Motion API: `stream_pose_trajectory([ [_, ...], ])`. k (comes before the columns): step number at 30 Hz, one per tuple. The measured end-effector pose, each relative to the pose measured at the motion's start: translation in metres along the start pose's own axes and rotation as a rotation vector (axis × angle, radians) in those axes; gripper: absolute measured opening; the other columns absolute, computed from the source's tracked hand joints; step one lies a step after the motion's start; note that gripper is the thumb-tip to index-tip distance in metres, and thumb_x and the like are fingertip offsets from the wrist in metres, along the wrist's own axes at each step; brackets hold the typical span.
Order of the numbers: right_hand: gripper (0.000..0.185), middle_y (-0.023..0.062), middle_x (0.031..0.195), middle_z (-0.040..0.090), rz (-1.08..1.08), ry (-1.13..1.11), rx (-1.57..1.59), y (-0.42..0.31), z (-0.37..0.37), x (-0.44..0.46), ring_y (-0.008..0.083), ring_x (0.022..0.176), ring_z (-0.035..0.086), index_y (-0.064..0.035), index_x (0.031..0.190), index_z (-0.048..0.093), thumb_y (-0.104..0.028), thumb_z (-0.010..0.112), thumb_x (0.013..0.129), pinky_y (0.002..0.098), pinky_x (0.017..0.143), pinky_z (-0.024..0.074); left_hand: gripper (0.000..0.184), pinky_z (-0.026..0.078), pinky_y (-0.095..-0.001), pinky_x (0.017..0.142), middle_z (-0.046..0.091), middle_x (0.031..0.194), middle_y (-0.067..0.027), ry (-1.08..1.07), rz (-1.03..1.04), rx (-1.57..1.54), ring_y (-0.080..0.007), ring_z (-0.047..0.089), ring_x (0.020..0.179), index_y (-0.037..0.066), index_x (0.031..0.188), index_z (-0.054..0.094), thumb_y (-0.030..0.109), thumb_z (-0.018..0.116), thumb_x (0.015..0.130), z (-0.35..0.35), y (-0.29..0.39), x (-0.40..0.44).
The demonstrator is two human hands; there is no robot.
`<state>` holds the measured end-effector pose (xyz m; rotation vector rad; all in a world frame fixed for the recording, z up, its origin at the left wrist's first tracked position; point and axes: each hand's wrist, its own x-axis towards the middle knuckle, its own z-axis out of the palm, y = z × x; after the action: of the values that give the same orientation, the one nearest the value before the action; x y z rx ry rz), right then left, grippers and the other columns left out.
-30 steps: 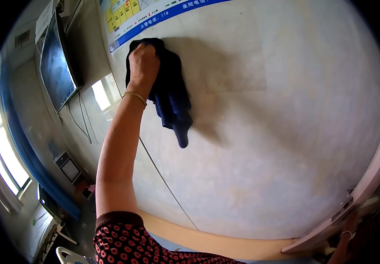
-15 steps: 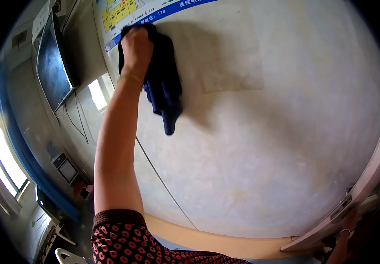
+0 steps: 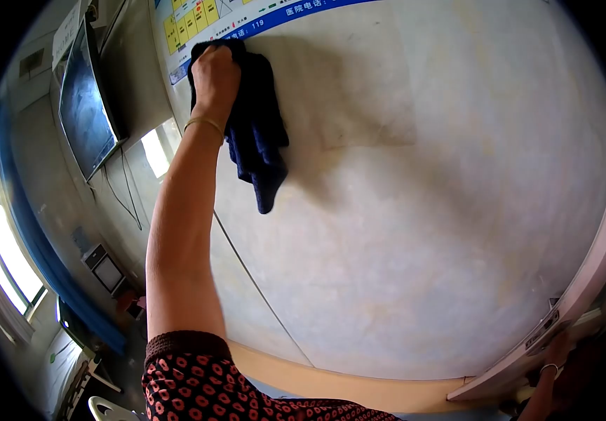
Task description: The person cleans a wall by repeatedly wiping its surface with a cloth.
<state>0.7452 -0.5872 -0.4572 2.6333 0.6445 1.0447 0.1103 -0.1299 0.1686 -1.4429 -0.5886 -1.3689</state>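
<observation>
My left hand (image 3: 215,76) is raised high against the wall, its fingers closed on a dark navy cloth (image 3: 257,133). The cloth hangs in folds from the fist, with its lower end pointing down. A thin bangle circles my left wrist. Fist and cloth overlap the lower edge of a blue-bordered wall poster (image 3: 250,29). My right hand cannot be made out. A forearm with a pale bracelet (image 3: 550,368) shows by the door at the lower right; whose it is I cannot tell.
A screen (image 3: 85,105) with dangling cables is mounted at the left. Beyond it are a blue curtain (image 3: 43,238) and a bright window (image 3: 1,242). A pale chair (image 3: 106,408) stands at the lower left. The door edge (image 3: 527,351) borders the stained wall (image 3: 415,259) at the right.
My left hand and the cloth have shifted very slightly left. The hanging cloth has swung a little, and the view has moved slightly. The hold on the cloth is the same.
</observation>
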Motion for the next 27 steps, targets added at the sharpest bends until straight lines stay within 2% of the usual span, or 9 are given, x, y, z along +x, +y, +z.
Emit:
stream_pose_trajectory([
  [3, 0.024, 0.0156, 0.093, 0.054, 0.033, 0.002, 0.101, -0.002, 0.002, 0.0, 0.0283, 0.084, 0.051, 0.0028, 0.091, 0.052, -0.012, 0.034, 0.085, 0.0355, 0.076, 0.0414, 0.002, 0.045, -0.0372, 0.061, 0.054, 0.067, -0.0149, -0.081, 0.107, -0.01, -0.0305, 0.054, 0.066, 0.003, 0.06, 0.054, 0.003, 0.055, 0.059, -0.007, 0.006, -0.025],
  [5, 0.024, 0.0167, 0.09, 0.054, 0.04, 0.057, 0.15, -0.004, 0.011, -0.006, 0.0291, 0.083, 0.052, 0.0027, 0.09, 0.052, -0.012, 0.035, 0.085, 0.0361, 0.075, 0.0416, 0.002, 0.045, -0.0375, 0.061, 0.054, 0.066, -0.0148, -0.03, 0.097, -0.06, -0.0303, 0.054, 0.065, 0.002, 0.06, 0.054, 0.003, 0.055, 0.059, -0.002, 0.006, -0.029],
  [8, 0.024, 0.0177, 0.087, 0.055, 0.106, 0.1, 0.305, -0.003, -0.03, 0.005, 0.0303, 0.081, 0.052, 0.0025, 0.088, 0.053, -0.013, 0.034, 0.085, 0.0378, 0.072, 0.0425, 0.002, 0.045, -0.0373, 0.062, 0.055, 0.068, -0.0142, -0.026, -0.003, 0.137, -0.0312, 0.054, 0.065, 0.002, 0.061, 0.054, 0.003, 0.054, 0.06, 0.007, -0.002, 0.001],
  [10, 0.026, 0.0176, 0.085, 0.055, 0.243, -0.123, 0.424, -0.008, -0.079, 0.009, 0.0316, 0.08, 0.053, 0.0028, 0.089, 0.052, -0.015, 0.034, 0.086, 0.0389, 0.071, 0.0434, 0.006, 0.044, -0.0395, 0.062, 0.055, 0.071, -0.017, -0.038, -0.059, 0.071, -0.0336, 0.054, 0.069, 0.001, 0.066, 0.056, 0.006, 0.054, 0.063, 0.006, -0.001, 0.011],
  [13, 0.026, 0.0187, 0.085, 0.055, 0.352, -0.132, 0.559, -0.011, -0.08, 0.009, 0.033, 0.08, 0.053, 0.0026, 0.088, 0.052, -0.015, 0.033, 0.086, 0.04, 0.07, 0.0442, 0.005, 0.044, -0.0383, 0.063, 0.055, 0.07, -0.0158, -0.046, -0.02, 0.053, -0.0317, 0.054, 0.067, 0.001, 0.063, 0.054, 0.005, 0.055, 0.061, 0.0, 0.003, -0.005],
  [16, 0.026, 0.0192, 0.085, 0.055, 0.182, -0.022, 0.348, -0.01, -0.055, 0.003, 0.033, 0.078, 0.054, 0.002, 0.088, 0.053, -0.014, 0.033, 0.086, 0.0398, 0.069, 0.0449, 0.003, 0.045, -0.0376, 0.061, 0.054, 0.068, -0.015, -0.042, 0.043, -0.029, -0.0305, 0.055, 0.066, 0.002, 0.061, 0.053, 0.004, 0.055, 0.06, -0.001, 0.014, -0.019],
  [19, 0.026, 0.0197, 0.085, 0.055, 0.341, -0.152, 0.508, -0.008, -0.075, 0.012, 0.0328, 0.079, 0.054, 0.0019, 0.088, 0.053, -0.014, 0.033, 0.086, 0.0398, 0.069, 0.045, 0.004, 0.044, -0.0393, 0.062, 0.054, 0.068, -0.0168, -0.022, -0.007, 0.025, -0.0322, 0.054, 0.066, 0.001, 0.062, 0.053, 0.005, 0.054, 0.062, 0.003, 0.009, -0.005],
  [25, 0.026, 0.0213, 0.084, 0.055, 0.179, -0.166, 0.437, -0.003, -0.057, 0.013, 0.0348, 0.078, 0.053, 0.0039, 0.087, 0.052, -0.015, 0.035, 0.084, 0.0409, 0.069, 0.0439, 0.003, 0.045, -0.0365, 0.059, 0.055, 0.068, -0.0139, -0.042, -0.006, 0.074, -0.03, 0.054, 0.065, 0.002, 0.063, 0.055, 0.004, 0.056, 0.061, -0.001, 0.007, -0.015],
  [27, 0.025, 0.0208, 0.084, 0.055, 0.216, -0.097, 0.455, -0.008, -0.048, 0.005, 0.0342, 0.078, 0.053, 0.0038, 0.088, 0.052, -0.015, 0.035, 0.084, 0.0407, 0.069, 0.0439, 0.003, 0.045, -0.0367, 0.06, 0.055, 0.069, -0.0143, 0.046, 0.074, -0.152, -0.0308, 0.054, 0.065, 0.003, 0.064, 0.056, 0.005, 0.056, 0.061, 0.001, 0.007, -0.025],
])
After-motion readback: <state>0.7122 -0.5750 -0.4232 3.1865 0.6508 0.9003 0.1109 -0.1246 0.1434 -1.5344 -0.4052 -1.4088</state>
